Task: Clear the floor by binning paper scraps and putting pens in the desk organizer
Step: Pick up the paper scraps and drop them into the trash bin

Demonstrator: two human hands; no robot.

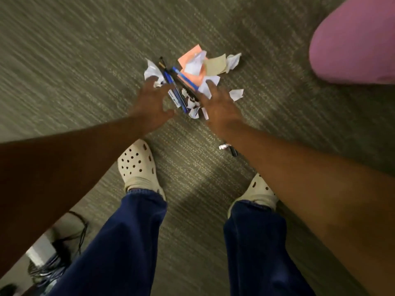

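Note:
A small heap of litter lies on the grey-green carpet ahead of my feet. It holds white paper scraps (193, 65), an orange sticky note (189, 55), a tan note (215, 65) and several blue and black pens (174, 88). My left hand (151, 103) hovers over the heap's left side, fingers spread, near a crumpled white scrap (150, 71). My right hand (218, 107) hovers over its right side, fingers apart, holding nothing. One more dark pen with a white scrap (229, 148) lies apart, partly hidden under my right forearm.
A pink rounded object (354, 41) fills the upper right corner. My two cream clogs (139, 165) stand just behind the heap. Dark cables and a white block (49, 261) lie at the lower left. Open carpet surrounds the heap.

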